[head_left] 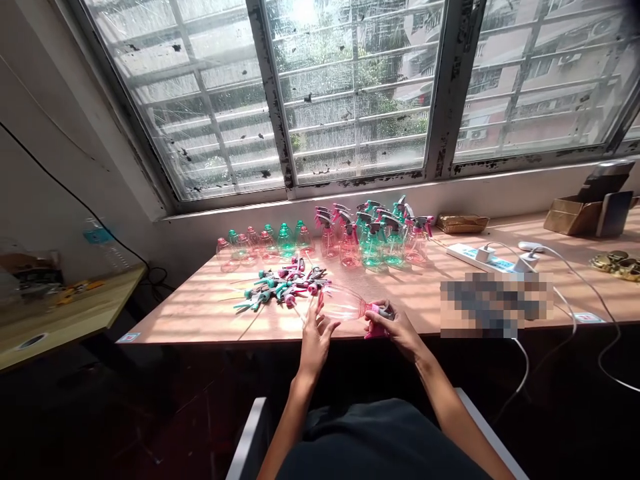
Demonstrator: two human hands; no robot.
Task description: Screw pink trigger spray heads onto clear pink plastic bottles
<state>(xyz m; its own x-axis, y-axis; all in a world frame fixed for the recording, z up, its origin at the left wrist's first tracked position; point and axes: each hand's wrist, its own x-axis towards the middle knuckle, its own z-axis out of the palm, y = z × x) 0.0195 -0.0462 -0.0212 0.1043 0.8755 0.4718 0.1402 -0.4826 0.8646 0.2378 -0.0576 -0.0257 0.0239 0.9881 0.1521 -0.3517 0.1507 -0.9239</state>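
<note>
Two bare hands at the near edge of a pinkish wood-toned tabletop (193,313), with a clear pink-tinted plastic bottle, rounded in body and narrow at the neck (344,303), held up between them. The right hand (396,328) is closed, thumb and fingers wrapped about a pink-and-grey plastic trigger spray head (382,325). The left hand (315,337) is loosely curved at the bottle's wide base, its thumb standing apart from the fingers; how firmly it bears on the plastic cannot be told.

The governing relation is one of alignment: the bottle lies on its side, its long axis running across the body from the left hand to the right—base at the left, neck at the right—so that the right hand is the nearer to the neck. The spray head meets the bottle at that neck (whether its collar is threaded on is hidden by the fingers).

Beyond the left hand lies a loose heap of pink, teal and grey plastic spray heads (285,285). Past the heap stands a group of headless green and pink translucent bottles (287,241). Straight beyond the held bottle is a cluster of upright green and pink bottles fitted with spray heads (373,250).
</note>
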